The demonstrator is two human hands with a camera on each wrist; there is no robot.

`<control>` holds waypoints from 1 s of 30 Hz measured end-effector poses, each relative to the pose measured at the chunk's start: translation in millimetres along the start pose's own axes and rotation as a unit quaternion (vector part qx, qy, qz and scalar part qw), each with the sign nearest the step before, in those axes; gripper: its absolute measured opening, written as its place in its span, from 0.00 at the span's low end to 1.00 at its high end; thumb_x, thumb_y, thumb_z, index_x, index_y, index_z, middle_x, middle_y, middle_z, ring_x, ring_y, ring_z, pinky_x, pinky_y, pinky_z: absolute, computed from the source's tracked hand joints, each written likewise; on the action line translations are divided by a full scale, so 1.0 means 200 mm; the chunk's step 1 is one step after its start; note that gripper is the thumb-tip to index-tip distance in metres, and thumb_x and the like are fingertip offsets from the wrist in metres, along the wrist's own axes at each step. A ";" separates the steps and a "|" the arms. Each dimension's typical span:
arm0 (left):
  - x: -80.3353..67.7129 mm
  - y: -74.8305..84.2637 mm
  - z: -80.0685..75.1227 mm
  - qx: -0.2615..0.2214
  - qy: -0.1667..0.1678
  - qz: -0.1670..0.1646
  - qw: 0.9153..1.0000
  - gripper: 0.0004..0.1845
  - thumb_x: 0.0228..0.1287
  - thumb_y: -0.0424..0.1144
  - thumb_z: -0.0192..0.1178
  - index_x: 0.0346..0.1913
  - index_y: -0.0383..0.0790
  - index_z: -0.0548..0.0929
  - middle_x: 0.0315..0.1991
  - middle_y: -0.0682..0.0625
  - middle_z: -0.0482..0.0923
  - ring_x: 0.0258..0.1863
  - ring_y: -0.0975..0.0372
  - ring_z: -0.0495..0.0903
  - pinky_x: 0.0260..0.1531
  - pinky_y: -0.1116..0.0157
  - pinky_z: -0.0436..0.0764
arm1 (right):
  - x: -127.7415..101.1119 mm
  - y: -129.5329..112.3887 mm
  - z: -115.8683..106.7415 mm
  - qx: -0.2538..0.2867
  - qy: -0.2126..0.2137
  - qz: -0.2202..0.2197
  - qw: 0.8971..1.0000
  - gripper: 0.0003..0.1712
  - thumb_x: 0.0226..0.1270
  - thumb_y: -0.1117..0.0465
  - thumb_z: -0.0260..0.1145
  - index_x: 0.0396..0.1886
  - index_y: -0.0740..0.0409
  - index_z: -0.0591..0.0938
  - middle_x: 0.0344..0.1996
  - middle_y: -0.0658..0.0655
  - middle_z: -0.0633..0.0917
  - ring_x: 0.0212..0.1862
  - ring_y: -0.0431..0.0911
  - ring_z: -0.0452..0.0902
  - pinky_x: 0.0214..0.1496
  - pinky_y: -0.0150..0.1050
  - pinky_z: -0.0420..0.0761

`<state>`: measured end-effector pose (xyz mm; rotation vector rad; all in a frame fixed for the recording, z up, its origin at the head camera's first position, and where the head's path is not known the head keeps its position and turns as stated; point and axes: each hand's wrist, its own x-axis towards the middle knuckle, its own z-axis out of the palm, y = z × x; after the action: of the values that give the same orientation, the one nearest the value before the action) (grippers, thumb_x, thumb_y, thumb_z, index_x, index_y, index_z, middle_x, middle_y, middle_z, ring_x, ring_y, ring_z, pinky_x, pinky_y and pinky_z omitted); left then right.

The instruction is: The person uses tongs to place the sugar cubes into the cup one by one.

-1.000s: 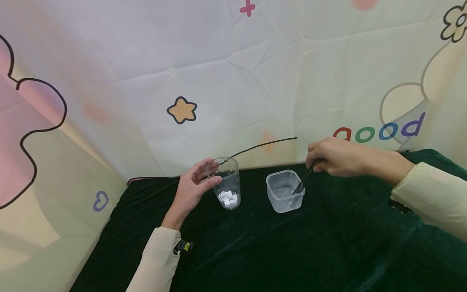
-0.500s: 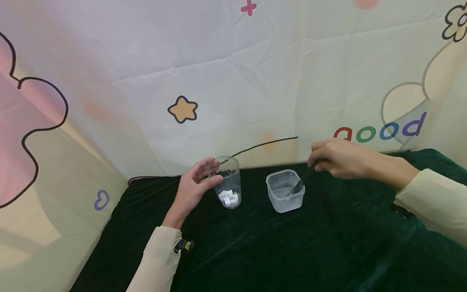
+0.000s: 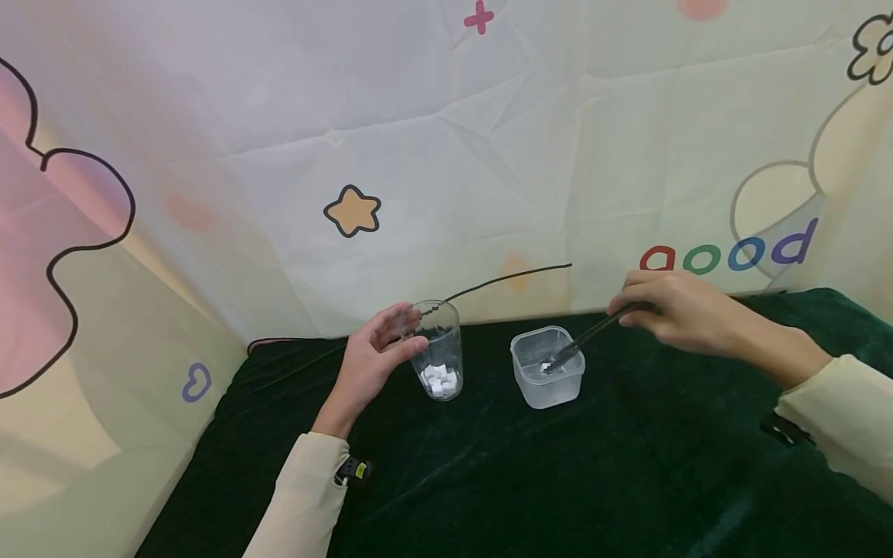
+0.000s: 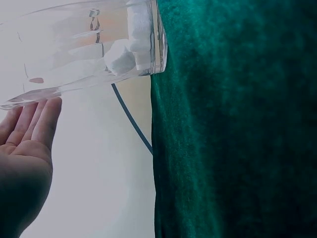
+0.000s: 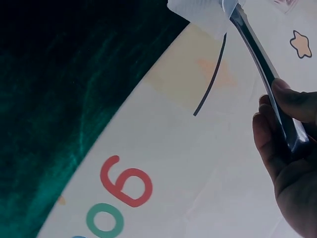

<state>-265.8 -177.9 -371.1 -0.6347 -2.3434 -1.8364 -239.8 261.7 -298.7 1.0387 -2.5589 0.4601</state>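
Observation:
A clear glass (image 3: 439,349) with several white cubes (image 3: 439,380) at its bottom stands on the dark green cloth (image 3: 488,480). My left hand (image 3: 377,356) holds it from the left, thumb on the near side and fingers behind the rim. The left wrist view shows the glass (image 4: 89,44) by my straight fingers (image 4: 42,116). To its right stands a square clear plastic container (image 3: 547,387). My right hand (image 3: 670,310) grips dark tongs (image 3: 593,337). Their tips reach into the container and seem to pinch a small white piece. In the right wrist view, the tongs (image 5: 262,64) run up to the container (image 5: 203,12).
A printed fabric backdrop (image 3: 446,155) with a star, a flower outline and coloured letters rises behind and to the left of the cloth. The cloth stretches bare toward me in front of the glass and container.
My right hand has moved right and a little lower, so the tongs lie flatter and their tips have risen inside the container. The left hand and glass have stayed put.

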 end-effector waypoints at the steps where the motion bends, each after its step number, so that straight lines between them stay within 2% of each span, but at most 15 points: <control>1: 0.00 0.00 0.00 0.001 0.000 0.000 1.000 0.33 0.75 0.39 0.68 0.78 0.41 0.71 0.71 0.48 0.78 0.70 0.57 0.76 0.68 0.52 0.77 | -0.01 0.00 0.00 -0.001 0.007 0.002 1.000 0.16 0.62 0.73 0.78 0.46 0.52 0.91 0.37 0.41 0.82 0.37 0.36 0.76 0.40 0.40 0.82; 8: 0.00 0.00 0.00 -0.004 0.000 -0.002 1.000 0.33 0.74 0.39 0.68 0.78 0.38 0.70 0.71 0.47 0.78 0.70 0.57 0.76 0.67 0.52 0.77 | -0.06 -0.01 0.02 0.004 0.049 0.039 0.998 0.14 0.66 0.71 0.76 0.47 0.53 0.90 0.41 0.46 0.85 0.40 0.40 0.77 0.42 0.45 0.82; 13: 0.00 0.00 0.00 -0.003 -0.001 -0.001 1.000 0.33 0.75 0.39 0.68 0.78 0.38 0.70 0.71 0.48 0.78 0.70 0.57 0.76 0.68 0.52 0.77 | -0.09 -0.03 0.04 0.028 0.074 0.089 0.993 0.12 0.70 0.70 0.73 0.50 0.56 0.90 0.48 0.57 0.87 0.47 0.52 0.81 0.48 0.59 0.82; 17: 0.00 0.00 0.00 -0.004 0.000 -0.002 1.000 0.33 0.74 0.40 0.68 0.77 0.39 0.70 0.71 0.48 0.78 0.71 0.56 0.76 0.68 0.51 0.77 | -0.10 -0.05 0.06 0.058 0.110 0.120 0.985 0.12 0.71 0.71 0.72 0.51 0.59 0.90 0.52 0.64 0.87 0.55 0.62 0.80 0.56 0.71 0.78; 19: -0.01 0.00 0.00 -0.003 0.001 -0.004 1.000 0.33 0.74 0.40 0.69 0.77 0.40 0.71 0.71 0.47 0.78 0.70 0.56 0.76 0.68 0.50 0.77 | -0.10 -0.07 0.07 0.069 0.130 0.128 0.981 0.12 0.70 0.71 0.73 0.51 0.60 0.89 0.53 0.66 0.87 0.58 0.64 0.79 0.59 0.74 0.76; 23: -0.01 0.00 0.01 -0.001 0.000 -0.006 1.000 0.32 0.74 0.40 0.69 0.77 0.42 0.72 0.71 0.47 0.78 0.71 0.56 0.76 0.68 0.51 0.77 | -0.08 -0.09 0.09 0.083 0.155 0.144 0.974 0.12 0.71 0.70 0.72 0.53 0.61 0.89 0.52 0.66 0.87 0.58 0.64 0.78 0.60 0.75 0.74; 30: 0.00 0.00 0.01 -0.002 0.001 0.003 1.000 0.32 0.74 0.40 0.69 0.77 0.41 0.72 0.71 0.45 0.77 0.71 0.55 0.76 0.68 0.50 0.77 | 0.01 -0.16 0.10 0.106 0.189 0.150 0.965 0.11 0.74 0.68 0.71 0.53 0.59 0.89 0.50 0.60 0.87 0.53 0.57 0.78 0.58 0.65 0.76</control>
<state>-266.3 -176.6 -371.3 -0.6386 -2.3352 -1.8378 -221.2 230.1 -311.3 0.5532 -2.3539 0.9330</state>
